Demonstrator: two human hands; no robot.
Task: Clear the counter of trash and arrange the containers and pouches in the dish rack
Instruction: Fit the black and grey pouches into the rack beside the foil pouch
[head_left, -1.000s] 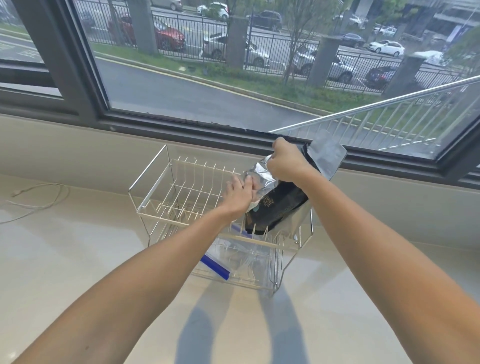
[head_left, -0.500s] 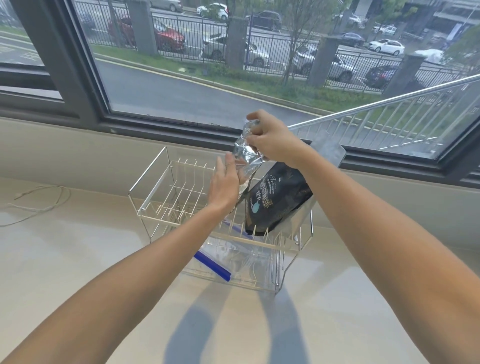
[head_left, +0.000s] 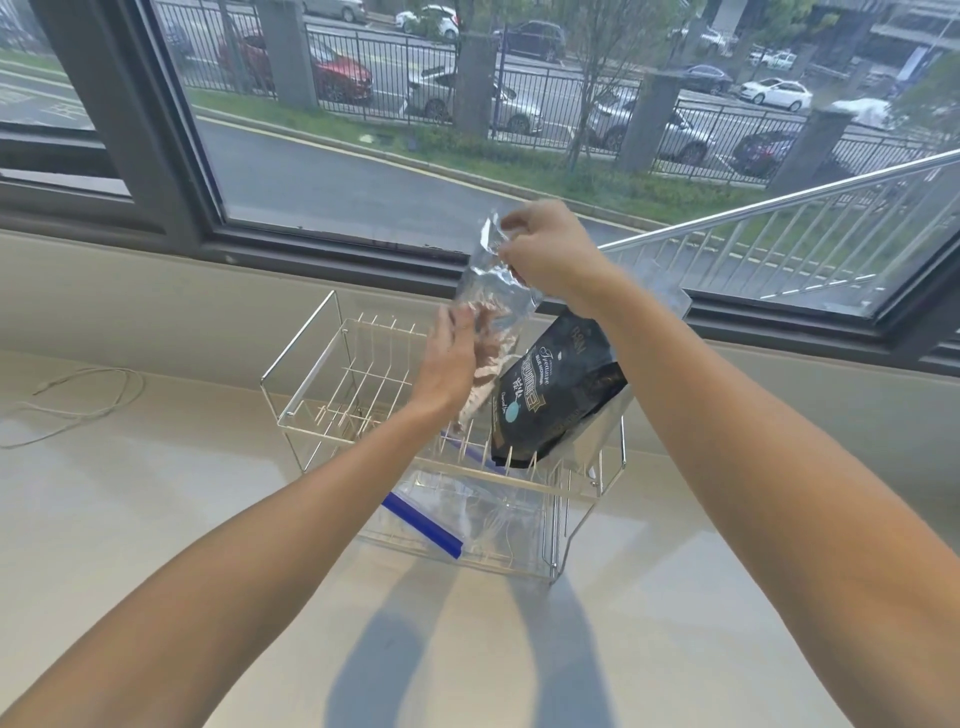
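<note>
- Right hand (head_left: 545, 249) pinches the top edge of a crinkled silver pouch (head_left: 491, 291), fingers curled over it, holding it up above the dish rack (head_left: 332, 415).
- Left hand (head_left: 452, 364) lies flat against the lower part of the silver pouch, fingers straight and together, over the middle of the rack's upper tier.
- Silver pouch hangs roughly upright between the two hands, its bottom end near the upper tier's wires; whether it touches them cannot be told.
- Black pouch (head_left: 556, 395) with pale lettering and a teal dot stands tilted in the right part of the rack's upper tier, leaning toward the window (head_left: 363, 171), just beside the silver pouch.
- Behind the black pouch another silvery pouch (head_left: 665, 299) shows, leaning at the rack's right rear corner.
- Clear zip bag (head_left: 467, 509) with a blue seal strip lies in the rack's lower tier, its strip sticking out at the front.
- Rack stands on the pale counter (head_left: 156, 519), near the wall below the window.
- White cord (head_left: 83, 400) lies looped on the counter well to the left of the rack.
</note>
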